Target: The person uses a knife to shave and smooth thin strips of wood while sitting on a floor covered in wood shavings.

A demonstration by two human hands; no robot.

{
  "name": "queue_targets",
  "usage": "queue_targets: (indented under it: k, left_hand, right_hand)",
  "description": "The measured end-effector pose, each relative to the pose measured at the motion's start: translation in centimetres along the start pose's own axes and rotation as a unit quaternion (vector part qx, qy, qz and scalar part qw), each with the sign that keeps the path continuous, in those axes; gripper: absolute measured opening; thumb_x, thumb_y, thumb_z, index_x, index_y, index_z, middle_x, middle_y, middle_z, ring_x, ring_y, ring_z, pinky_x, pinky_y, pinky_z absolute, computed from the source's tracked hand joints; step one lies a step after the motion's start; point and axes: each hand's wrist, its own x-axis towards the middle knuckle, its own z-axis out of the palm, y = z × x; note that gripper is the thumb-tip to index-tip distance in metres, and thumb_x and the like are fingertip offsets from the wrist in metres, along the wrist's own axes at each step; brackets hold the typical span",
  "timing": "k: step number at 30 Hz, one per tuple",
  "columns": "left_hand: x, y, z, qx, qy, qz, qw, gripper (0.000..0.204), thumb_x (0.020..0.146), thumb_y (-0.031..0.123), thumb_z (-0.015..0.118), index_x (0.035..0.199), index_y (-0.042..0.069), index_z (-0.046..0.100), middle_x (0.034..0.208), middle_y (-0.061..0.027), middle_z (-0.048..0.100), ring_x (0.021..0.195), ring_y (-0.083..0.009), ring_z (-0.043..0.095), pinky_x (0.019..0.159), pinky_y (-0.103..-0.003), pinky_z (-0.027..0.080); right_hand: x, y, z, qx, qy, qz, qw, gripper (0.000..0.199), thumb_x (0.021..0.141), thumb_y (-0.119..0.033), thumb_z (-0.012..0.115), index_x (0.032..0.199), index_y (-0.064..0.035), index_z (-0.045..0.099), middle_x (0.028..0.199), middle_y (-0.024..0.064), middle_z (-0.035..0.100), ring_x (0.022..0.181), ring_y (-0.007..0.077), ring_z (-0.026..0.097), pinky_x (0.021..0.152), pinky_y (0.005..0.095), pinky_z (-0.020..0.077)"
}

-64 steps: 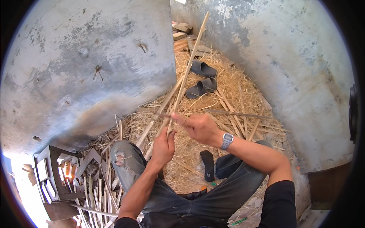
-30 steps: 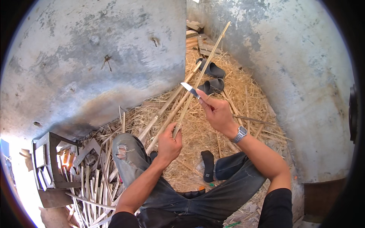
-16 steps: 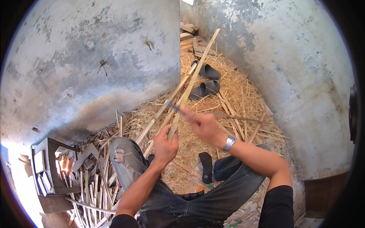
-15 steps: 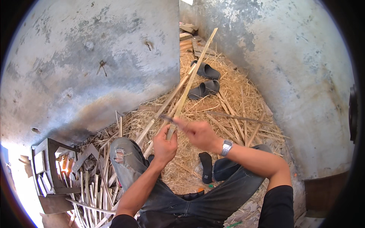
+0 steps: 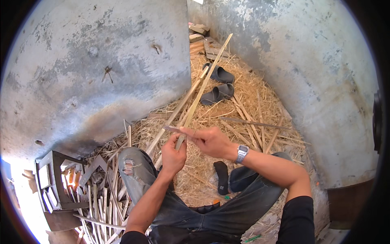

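My left hand (image 5: 174,153) grips the near end of a long pale bamboo strip (image 5: 205,83) that slants up and away toward the far wall. My right hand (image 5: 210,141), with a wristwatch (image 5: 242,153), holds a short knife (image 5: 172,129) whose blade lies across the strip just above my left fist. A second long strip (image 5: 178,110) lies beside the held one. I sit with knees bent in torn grey jeans over a floor of straw.
A pair of dark sandals (image 5: 218,83) rests on the straw ahead. Cut bamboo slats (image 5: 99,203) are piled at my lower left beside a dark metal frame (image 5: 55,183). Concrete walls (image 5: 101,61) stand close on left and right. Loose sticks (image 5: 252,124) lie to the right.
My right hand with the knife has come back down from a raised position along the strip to just above my left fist. My left hand stays on the strip.
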Motion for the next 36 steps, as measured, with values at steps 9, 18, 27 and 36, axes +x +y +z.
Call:
queue_targets:
  k: [9,18,27,36]
  left_hand:
    - [-0.1,0.8,0.5,0.041,-0.007,0.034,0.999,0.016,0.101,0.005,0.064,0.116,-0.002,0.065,0.087,0.0010,0.066,0.076,-0.0043,0.055,0.066,-0.023,0.045]
    - [-0.3,1.4,1.2,0.104,-0.003,0.046,0.994,0.013,0.099,0.009,0.068,0.109,0.001,0.068,0.075,-0.0020,0.066,0.068,-0.0070,0.056,0.062,-0.027,0.046]
    - [0.0,-0.1,0.2,-0.048,-0.140,-0.175,0.973,0.012,0.101,0.011,0.066,0.100,-0.001,0.070,0.079,0.0019,0.067,0.070,-0.0056,0.056,0.063,-0.025,0.046]
    - [0.5,-0.2,0.0,-0.148,-0.061,-0.137,0.978,0.016,0.105,0.010,0.062,0.118,0.003,0.068,0.067,0.0105,0.048,0.053,0.0017,0.038,0.047,-0.020,0.026]
  right_hand:
    - [1.1,-0.4,-2.7,0.053,0.033,0.073,0.995,0.060,0.091,-0.023,0.079,0.148,-0.0197,0.061,0.072,0.0069,0.068,0.055,0.0123,0.054,0.055,0.0296,0.0474]
    - [0.6,-0.4,-2.0,0.094,0.011,0.078,0.993,0.061,0.089,-0.013,0.074,0.148,-0.0200,0.061,0.073,0.0076,0.069,0.057,0.0171,0.058,0.056,0.0314,0.0491]
    - [0.4,-1.6,-2.2,0.027,-0.066,-0.055,0.996,0.070,0.083,0.000,0.067,0.148,-0.0266,0.061,0.078,0.0079,0.066,0.062,0.0250,0.064,0.060,0.0375,0.0525]
    - [1.4,0.1,-3.6,0.030,0.079,0.036,0.996,0.060,0.089,-0.013,0.075,0.147,-0.0104,0.060,0.084,0.0095,0.071,0.067,0.0162,0.066,0.063,0.0314,0.0539]
